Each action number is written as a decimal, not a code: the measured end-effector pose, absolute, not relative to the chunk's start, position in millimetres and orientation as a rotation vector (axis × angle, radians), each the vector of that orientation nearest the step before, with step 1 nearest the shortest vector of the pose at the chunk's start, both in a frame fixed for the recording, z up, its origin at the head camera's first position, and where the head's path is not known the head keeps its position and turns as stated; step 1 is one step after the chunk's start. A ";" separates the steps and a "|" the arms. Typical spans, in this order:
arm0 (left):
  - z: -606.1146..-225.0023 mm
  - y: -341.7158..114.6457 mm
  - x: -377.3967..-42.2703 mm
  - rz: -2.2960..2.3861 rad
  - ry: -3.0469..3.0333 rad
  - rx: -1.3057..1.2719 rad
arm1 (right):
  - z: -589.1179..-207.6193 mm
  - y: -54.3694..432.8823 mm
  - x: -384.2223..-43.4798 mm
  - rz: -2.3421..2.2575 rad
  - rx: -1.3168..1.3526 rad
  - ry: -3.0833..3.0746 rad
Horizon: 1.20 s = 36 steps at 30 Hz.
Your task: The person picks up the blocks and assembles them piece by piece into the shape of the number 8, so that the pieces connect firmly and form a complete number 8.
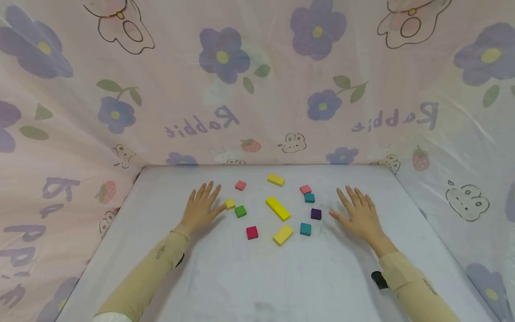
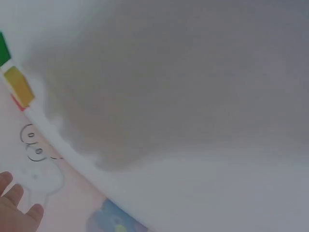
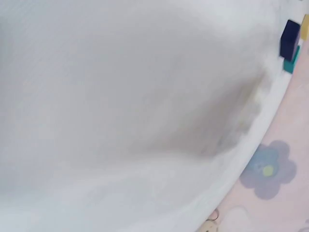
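Observation:
My left hand point(image 1: 201, 209) is spread with straight fingers on the left of the white table, its thumb tip beside a small yellow block point(image 1: 230, 204). A green block point(image 1: 240, 211) sits just right of that one. On the other side, my right hand point(image 1: 359, 214) is spread too and holds nothing; nearest to it is a purple block point(image 1: 316, 214). Between the hands lie a long yellow block point(image 1: 278, 208), two shorter yellow ones, a red block point(image 1: 252, 232), two teal blocks and two pink blocks. The right wrist view shows the purple block point(image 3: 289, 40) but no hand.
A white table point(image 1: 257, 286) carries the blocks. Behind it and along both sides hangs a pink curtain point(image 1: 265, 89) printed with flowers and rabbits. A black object point(image 1: 379, 280) is at the right wrist.

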<state>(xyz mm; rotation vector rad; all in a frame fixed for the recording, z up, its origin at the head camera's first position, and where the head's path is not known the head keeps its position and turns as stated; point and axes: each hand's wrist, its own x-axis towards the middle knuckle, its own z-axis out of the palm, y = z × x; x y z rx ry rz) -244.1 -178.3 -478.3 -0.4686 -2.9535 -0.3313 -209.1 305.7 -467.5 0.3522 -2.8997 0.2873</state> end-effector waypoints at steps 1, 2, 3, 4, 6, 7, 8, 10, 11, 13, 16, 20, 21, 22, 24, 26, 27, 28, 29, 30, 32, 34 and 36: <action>-475.1 -174.4 -246.3 -0.352 -2.918 -0.487 | -466.3 302.6 -211.1 0.291 0.367 -2.848; -471.2 -170.0 -248.4 -0.377 -2.879 -0.509 | -464.8 299.0 -213.0 0.299 0.379 -2.802; -467.3 -164.9 -251.0 -0.395 -2.841 -0.528 | -463.0 294.7 -214.8 0.312 0.392 -2.758; -463.8 -159.6 -254.0 -0.408 -2.810 -0.541 | -461.2 290.1 -216.1 0.328 0.397 -2.724; -456.8 -145.4 -260.7 -0.432 -2.766 -0.594 | -457.5 278.7 -218.8 0.356 0.402 -2.690; -453.6 -137.2 -263.9 -0.445 -2.762 -0.622 | -455.2 272.1 -219.9 0.368 0.398 -2.694; -450.6 -128.3 -267.0 -0.459 -2.765 -0.660 | -453.2 265.2 -220.9 0.382 0.391 -2.706; -447.3 -109.9 -273.1 -0.470 -2.794 -0.747 | -449.9 250.2 -222.4 0.423 0.373 -2.744; -446.1 -100.8 -275.4 -0.477 -2.821 -0.796 | -449.1 242.5 -223.2 0.442 0.367 -2.766; -446.0 -84.9 -278.9 -0.489 -2.872 -0.880 | -449.3 227.7 -224.3 0.487 0.350 -2.805; -449.6 -66.1 -283.2 -0.481 -2.933 -0.988 | -453.6 206.8 -225.8 0.554 0.347 -2.855; -454.7 -49.4 -289.2 -0.408 -2.982 -1.057 | -461.4 183.9 -227.5 0.648 0.351 -2.941; -455.6 -46.4 -290.6 -0.382 -2.987 -1.063 | -463.0 179.2 -227.8 0.669 0.343 -2.966; -456.2 -43.9 -291.9 -0.356 -2.990 -1.069 | -464.5 174.9 -227.8 0.686 0.331 -2.993; -457.4 -40.1 -293.8 -0.310 -2.989 -1.069 | -467.2 168.0 -227.9 0.714 0.309 -3.040; -457.8 -37.7 -294.7 -0.287 -2.991 -1.064 | -469.3 162.7 -227.9 0.731 0.281 -3.078; -458.1 -36.9 -294.8 -0.275 -2.997 -1.059 | -470.0 160.3 -227.5 0.739 0.261 -3.094; -458.2 -36.3 -294.7 -0.271 -3.003 -1.054 | -470.8 158.4 -227.3 0.750 0.246 -3.106; -458.3 -35.8 -294.5 -0.267 -3.009 -1.050 | -471.8 156.9 -227.2 0.764 0.231 -3.115; -458.6 -35.4 -294.4 -0.266 -3.018 -1.044 | -472.6 155.3 -226.9 0.774 0.212 -3.123; -459.6 -34.8 -294.2 -0.258 -3.038 -1.028 | -476.0 153.3 -226.9 0.781 0.177 -3.135; -461.5 -33.5 -294.1 -0.241 -3.057 -1.007 | -477.9 152.1 -226.5 0.786 0.158 -3.141; -463.9 -31.7 -294.2 -0.212 -3.076 -0.984 | -479.0 151.3 -225.8 0.779 0.145 -3.147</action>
